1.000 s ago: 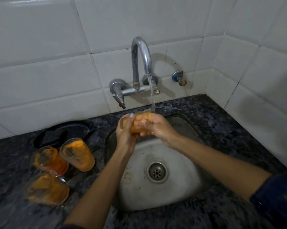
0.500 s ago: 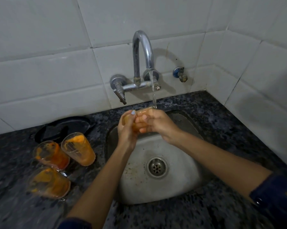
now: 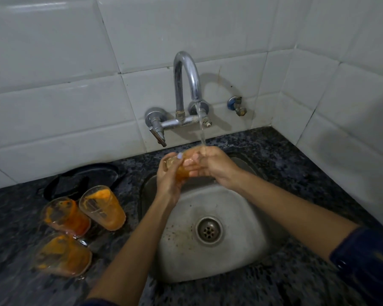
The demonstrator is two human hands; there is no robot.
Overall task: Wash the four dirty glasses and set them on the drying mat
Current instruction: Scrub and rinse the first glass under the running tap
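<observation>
Orange-smeared glass (image 3: 182,166) at frame centre, tilted under the tap stream (image 3: 202,131), over the sink (image 3: 230,257). Left hand (image 3: 169,182) gripped its base; right hand (image 3: 212,165) wrapped its mouth end. Best: rotate steadily, keep firm hold on slick glass. Three dirty glasses (image 3: 102,208) waited lower left on the table (image 3: 296,164).

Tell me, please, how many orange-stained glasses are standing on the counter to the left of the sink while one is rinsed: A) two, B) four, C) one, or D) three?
D: three stained glasses stand grouped on the dark counter, while both hands hold a fourth glass under the running tap.
</observation>
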